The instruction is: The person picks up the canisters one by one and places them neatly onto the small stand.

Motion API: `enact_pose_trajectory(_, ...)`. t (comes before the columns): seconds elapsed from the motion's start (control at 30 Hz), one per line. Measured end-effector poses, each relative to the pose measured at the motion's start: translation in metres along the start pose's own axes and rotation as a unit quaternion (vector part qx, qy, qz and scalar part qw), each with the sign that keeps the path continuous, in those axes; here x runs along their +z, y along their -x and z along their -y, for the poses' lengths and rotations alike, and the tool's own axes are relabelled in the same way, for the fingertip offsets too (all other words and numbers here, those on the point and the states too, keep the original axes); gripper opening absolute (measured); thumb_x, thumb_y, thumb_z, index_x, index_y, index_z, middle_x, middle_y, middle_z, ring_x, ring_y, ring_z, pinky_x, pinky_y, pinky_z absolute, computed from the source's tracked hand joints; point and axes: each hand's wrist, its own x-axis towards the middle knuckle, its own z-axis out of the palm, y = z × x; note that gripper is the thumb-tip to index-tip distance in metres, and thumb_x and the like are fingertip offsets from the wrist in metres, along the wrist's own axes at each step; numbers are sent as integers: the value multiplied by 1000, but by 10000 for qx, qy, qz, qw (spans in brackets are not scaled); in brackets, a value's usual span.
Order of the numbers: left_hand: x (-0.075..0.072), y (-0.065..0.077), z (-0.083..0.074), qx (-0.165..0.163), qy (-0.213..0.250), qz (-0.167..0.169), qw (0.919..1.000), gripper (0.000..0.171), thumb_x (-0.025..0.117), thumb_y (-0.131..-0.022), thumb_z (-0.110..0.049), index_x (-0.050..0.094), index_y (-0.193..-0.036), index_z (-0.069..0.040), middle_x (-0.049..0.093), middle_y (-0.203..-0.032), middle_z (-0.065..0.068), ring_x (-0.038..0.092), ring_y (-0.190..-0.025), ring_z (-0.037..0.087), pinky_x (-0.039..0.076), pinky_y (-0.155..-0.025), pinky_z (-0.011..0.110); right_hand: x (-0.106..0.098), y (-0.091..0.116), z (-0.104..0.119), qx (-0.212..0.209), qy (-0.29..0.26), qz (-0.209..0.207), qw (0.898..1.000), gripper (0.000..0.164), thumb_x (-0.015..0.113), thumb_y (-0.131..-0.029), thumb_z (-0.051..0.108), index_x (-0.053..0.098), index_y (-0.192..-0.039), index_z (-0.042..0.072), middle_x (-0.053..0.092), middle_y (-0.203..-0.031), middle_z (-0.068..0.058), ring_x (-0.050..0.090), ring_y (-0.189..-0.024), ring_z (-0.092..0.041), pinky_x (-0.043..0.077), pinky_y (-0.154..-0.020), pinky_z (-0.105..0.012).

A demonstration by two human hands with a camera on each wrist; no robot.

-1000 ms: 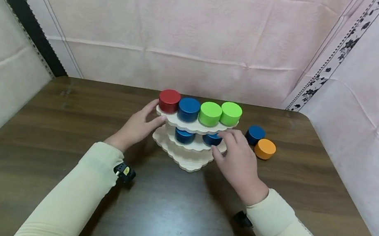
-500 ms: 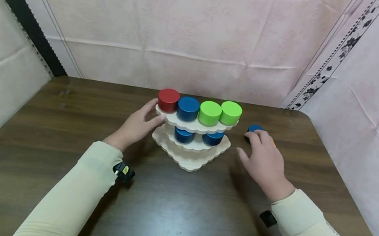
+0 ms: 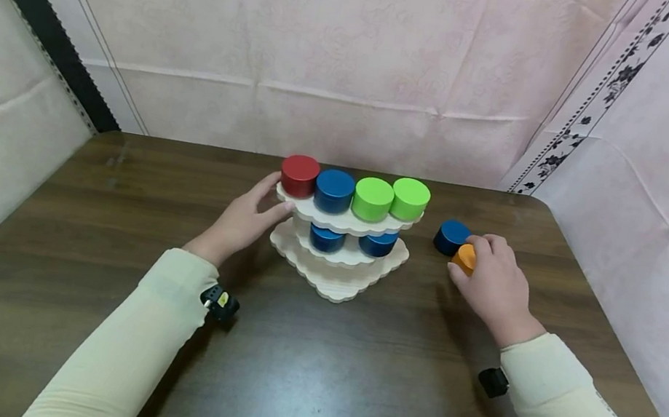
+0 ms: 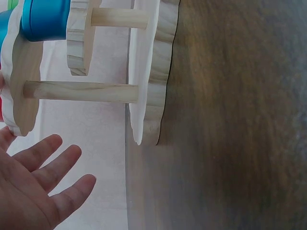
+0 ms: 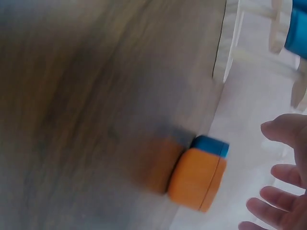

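Note:
A white wooden three-tier stand (image 3: 333,283) has a red round tin (image 3: 299,175), a blue tin (image 3: 333,191) and two green tins (image 3: 372,199) on its top tier. Two blue tins (image 3: 378,244) sit on the middle tier. My left hand (image 3: 239,223) touches the left corner of the top tier with thumb and index finger; the left wrist view has the other fingers spread and straight. My right hand (image 3: 497,284) is over an orange tin (image 5: 197,179), partly covering it in the head view. In the right wrist view, the fingers are apart from that tin, with nothing between them.
Beside the orange tin, a loose blue tin (image 3: 452,237) lies on the brown wooden table (image 3: 304,388). Pale cloth (image 3: 347,56) hangs behind the table and at both sides.
My right hand has left the middle tier's right side, where a blue tin now sits, and moved right to the orange tin. The left hand stays at the stand.

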Motion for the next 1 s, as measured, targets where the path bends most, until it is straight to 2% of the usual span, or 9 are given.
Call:
enact_pose_trajectory(0.27, 0, 0, -2, 71, 42, -45, 10000, 80, 53, -90, -60, 17, -155, -29, 30, -156, 5, 34, -139, 32, 34, -105, 62, 3, -6, -20, 534, -176, 407, 9976, 55, 65, -89, 26, 48, -131, -4, 40, -132, -29, 43, -108, -41, 47, -85, -59)
enact_pose_trajectory(0.6, 1, -1, 0, 102, 67, -82, 9999, 77, 53, -92, -56, 18, -155, -29, 32, -155, 5, 35, -138, 32, 34, -106, 61, 5, -11, -33, 713, -373, 740, 9940, 63, 65, -89, 31, 43, -134, -8, 38, -132, -32, 40, -110, -43, 43, -92, -61)
enact_pose_trajectory(1.0, 0, 0, -2, 177, 31, -105, 9998, 77, 53, -92, -55, 19, -155, -27, 31, -156, 4, 35, -138, 32, 34, -106, 60, 12, -22, -45, 952, -996, 1392, 9806, 77, 65, -90, 35, 33, -139, -14, 38, -129, -36, 42, -105, -42, 42, -94, -58)
